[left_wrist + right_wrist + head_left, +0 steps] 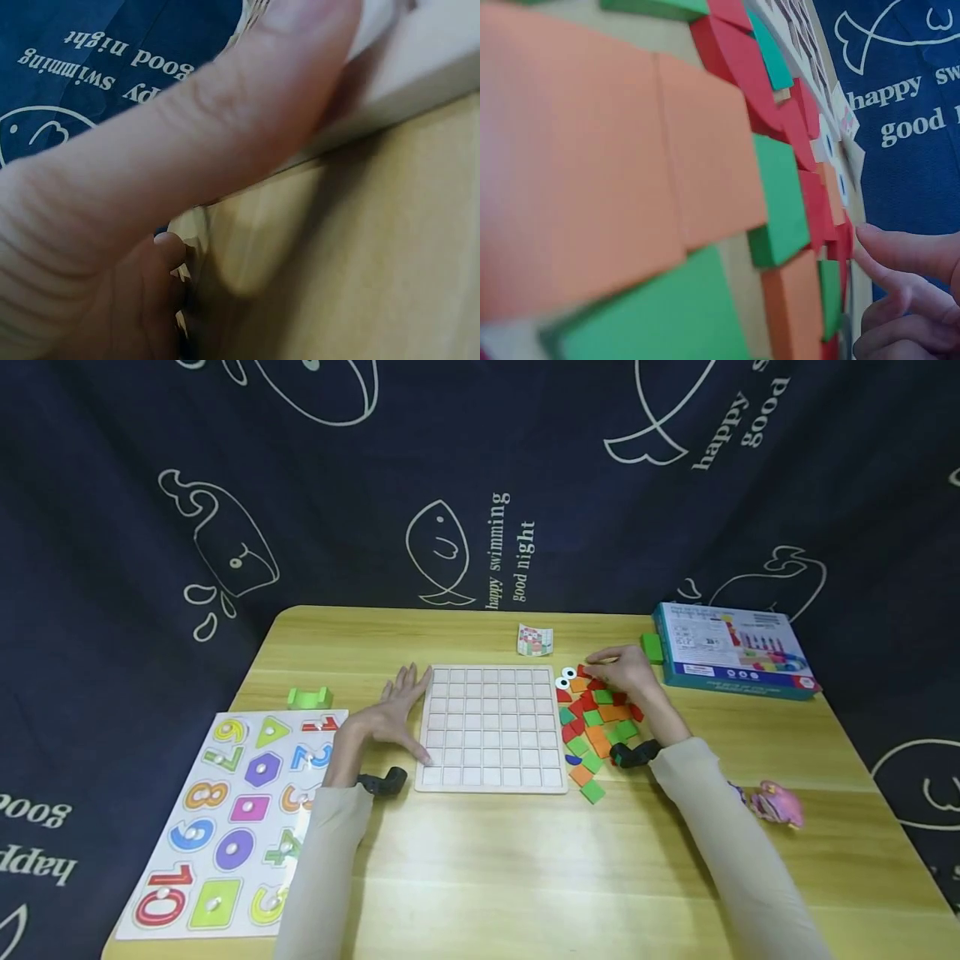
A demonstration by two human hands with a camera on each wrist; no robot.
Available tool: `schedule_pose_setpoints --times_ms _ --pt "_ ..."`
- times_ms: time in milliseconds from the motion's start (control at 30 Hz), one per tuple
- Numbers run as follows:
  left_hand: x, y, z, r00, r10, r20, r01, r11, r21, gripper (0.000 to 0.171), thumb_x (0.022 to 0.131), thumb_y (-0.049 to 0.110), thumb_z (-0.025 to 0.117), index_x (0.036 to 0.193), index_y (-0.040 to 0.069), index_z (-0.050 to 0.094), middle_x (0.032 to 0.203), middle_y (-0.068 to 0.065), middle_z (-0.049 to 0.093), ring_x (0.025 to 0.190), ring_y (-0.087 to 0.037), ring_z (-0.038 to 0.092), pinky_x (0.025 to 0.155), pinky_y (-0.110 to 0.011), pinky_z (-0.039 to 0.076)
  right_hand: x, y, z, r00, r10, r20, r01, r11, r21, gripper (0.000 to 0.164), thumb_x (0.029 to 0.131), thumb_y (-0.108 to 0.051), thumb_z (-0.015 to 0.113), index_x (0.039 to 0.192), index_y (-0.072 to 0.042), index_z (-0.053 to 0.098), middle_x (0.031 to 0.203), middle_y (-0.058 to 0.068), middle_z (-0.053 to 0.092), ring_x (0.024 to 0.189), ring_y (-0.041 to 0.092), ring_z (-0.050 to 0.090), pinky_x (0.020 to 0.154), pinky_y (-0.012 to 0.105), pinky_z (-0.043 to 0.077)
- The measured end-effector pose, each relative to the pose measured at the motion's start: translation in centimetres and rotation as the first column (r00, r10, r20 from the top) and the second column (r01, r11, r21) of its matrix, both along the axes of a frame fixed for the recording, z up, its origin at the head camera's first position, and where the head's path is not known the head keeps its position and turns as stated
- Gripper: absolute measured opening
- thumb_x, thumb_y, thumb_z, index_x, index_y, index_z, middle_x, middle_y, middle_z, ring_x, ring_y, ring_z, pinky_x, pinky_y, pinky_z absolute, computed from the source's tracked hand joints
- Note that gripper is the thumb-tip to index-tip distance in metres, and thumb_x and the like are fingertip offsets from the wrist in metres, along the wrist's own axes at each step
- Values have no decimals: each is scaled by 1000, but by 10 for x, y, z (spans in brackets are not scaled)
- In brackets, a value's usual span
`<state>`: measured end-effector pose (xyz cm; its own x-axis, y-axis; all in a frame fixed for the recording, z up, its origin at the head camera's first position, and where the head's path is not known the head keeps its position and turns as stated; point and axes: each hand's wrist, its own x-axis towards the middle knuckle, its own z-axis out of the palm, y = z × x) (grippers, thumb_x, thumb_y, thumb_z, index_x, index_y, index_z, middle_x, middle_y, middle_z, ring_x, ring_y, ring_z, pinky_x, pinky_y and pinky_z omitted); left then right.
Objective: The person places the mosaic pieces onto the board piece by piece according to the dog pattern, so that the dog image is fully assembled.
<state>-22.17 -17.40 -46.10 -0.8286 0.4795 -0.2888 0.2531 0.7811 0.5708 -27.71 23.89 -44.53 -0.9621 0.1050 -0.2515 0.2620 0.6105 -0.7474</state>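
Note:
The left hand (390, 714) is spread with straight fingers along the left edge of a pale square grid board (491, 731). Its thumb (247, 105) rests on the board's rim near the lower left corner, and the fingertips reach toward the upper left. At the board's right side, the right hand (624, 670) is over the far end of a pile of flat coloured tiles (598, 741). Thumb and index finger pinch at a red tile (582, 671), with the other fingers curled in the right wrist view. Two white googly-eye pieces (566, 677) lie beside that tile.
A number-and-shape puzzle board (251, 810) lies at the left, a green block (309, 698) behind it. Far right are a blue-edged box (738, 652) and another green block (651, 648). A patterned card (535, 641) lies behind the grid; a pink toy (777, 804) is right of the right sleeve.

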Motion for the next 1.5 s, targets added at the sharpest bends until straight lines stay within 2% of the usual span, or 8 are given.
schedule_pose_setpoints --times_ms 333,400,533,633,800,1167,1367,1500 --pt "0 5 -6 999 -25 -23 24 998 -60 155 43 59 90 155 19 -9 159 -16 -26 148 -32 -25 122 -53 -11 -9 5 -7 994 -52 94 63 991 -115 33 84 -19 75 114 -5 72 123 18 66 79 15 54 55 19 44" --pt "0 5 -6 999 -22 -29 20 998 -67 155 43 60 90 155 19 -9 159 -16 -26 148 -32 -24 122 -52 -11 -9 6 -6 996 -30 86 40 992 -119 34 85 -19 74 116 -5 70 126 17 65 92 19 56 66 21 48" --pt "2 4 -6 999 -22 -39 19 997 -74 155 43 61 89 155 17 -8 159 -17 -25 148 -33 -24 122 -52 -12 -8 5 -7 996 -6 83 17 991 -136 37 82 -20 77 117 -8 71 117 15 68 66 15 51 53 24 38" --pt "4 4 -6 999 -22 -38 20 997 -70 154 44 60 90 155 16 -9 159 -17 -25 148 -33 -24 121 -53 -12 -7 4 -8 998 3 70 5 993 -119 40 79 -21 80 115 -8 71 115 13 69 61 11 43 48 23 30" --pt "5 3 -7 999 -25 -43 23 998 -63 154 45 59 90 155 15 -9 158 -19 -25 148 -34 -24 121 -54 -12 -8 1 -6 998 1 69 5 997 -83 39 77 -21 82 113 -9 72 120 16 69 83 15 49 57 21 35" --pt "4 4 -6 999 -16 -37 13 998 -56 154 45 59 90 155 15 -8 159 -17 -25 148 -33 -24 122 -53 -10 -19 8 -6 967 -40 253 67 993 -100 43 81 -29 78 121 -18 69 135 8 58 97 22 47 68 29 36" --pt "2 4 -7 999 -16 -33 13 998 -65 154 45 61 89 155 16 -9 159 -16 -26 148 -33 -25 122 -53 -10 -23 22 -10 972 -64 225 87 992 -95 40 83 -30 76 120 -17 70 137 9 59 118 23 48 95 35 43" --pt "2 3 -8 1000 -9 -27 7 997 -72 155 45 62 89 155 17 -10 159 -15 -26 147 -32 -25 122 -52 -11 -22 29 -11 976 -48 213 69 993 -93 40 85 -33 73 122 -17 69 143 10 54 129 26 45 111 43 37"
